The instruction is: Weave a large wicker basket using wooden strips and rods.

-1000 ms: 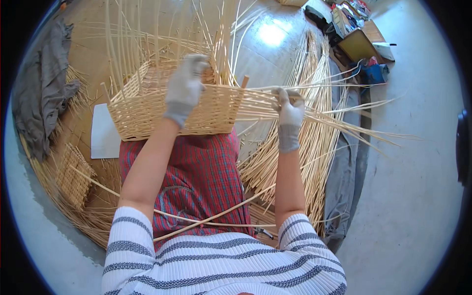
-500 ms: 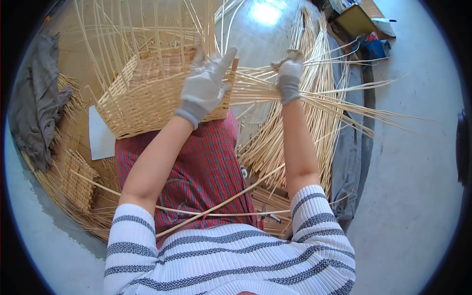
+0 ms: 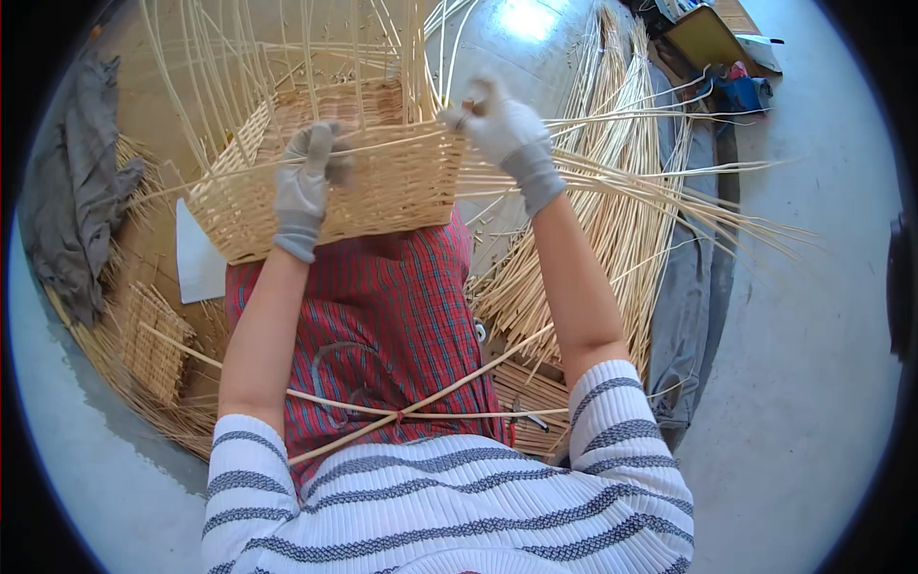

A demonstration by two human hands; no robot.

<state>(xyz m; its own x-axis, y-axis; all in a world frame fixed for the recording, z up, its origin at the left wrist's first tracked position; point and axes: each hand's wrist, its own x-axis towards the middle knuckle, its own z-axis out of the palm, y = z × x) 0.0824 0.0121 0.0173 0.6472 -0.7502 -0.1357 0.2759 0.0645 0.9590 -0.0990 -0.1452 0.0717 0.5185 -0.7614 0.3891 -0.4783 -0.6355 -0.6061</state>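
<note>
A half-woven wicker basket (image 3: 382, 187) rests on my lap, its tall uprights standing from the far and left sides. My left hand (image 3: 304, 187), in a grey-white work glove, is closed at the top edge of the near wall, around a long pale wicker strand (image 3: 229, 172) running along that edge. At the basket's right corner, beside a brown stick end, my gloved right hand (image 3: 507, 139) is bent closed on the same strand; its fingertips are slightly blurred. Loose strand ends (image 3: 650, 187) fan out to the right from that corner.
A large bundle of wicker rods (image 3: 583, 249) lies at the right on grey cloth (image 3: 674, 373). Two crossed rods (image 3: 402, 414) lie over my checked lap cloth (image 3: 382, 316). A small woven panel (image 3: 153, 344) and dark cloth (image 3: 72, 201) are at the left; a blue container (image 3: 741, 94) stands far right.
My left hand has moved left along the basket's near wall, from the right corner. My right hand has come in from the loose strands to that corner. A strand now spans the edge.
</note>
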